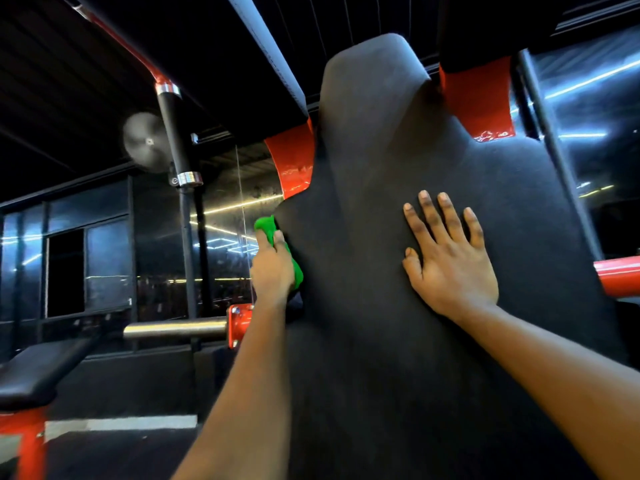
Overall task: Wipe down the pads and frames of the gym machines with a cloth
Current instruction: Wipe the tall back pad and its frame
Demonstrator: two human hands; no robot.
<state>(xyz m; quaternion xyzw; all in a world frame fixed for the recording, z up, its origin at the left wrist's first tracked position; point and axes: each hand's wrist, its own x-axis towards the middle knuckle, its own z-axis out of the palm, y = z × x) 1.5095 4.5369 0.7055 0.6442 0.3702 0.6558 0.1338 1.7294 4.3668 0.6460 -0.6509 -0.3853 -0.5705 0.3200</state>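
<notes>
Seemingly bunched green cloth (266, 227), matte black pad (381, 150)

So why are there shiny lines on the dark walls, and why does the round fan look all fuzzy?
Head view: the lines look like strip lights reflected in glossy wall panels; the fan is smeared, probably spinning; the red frame shows glare too.
</notes>
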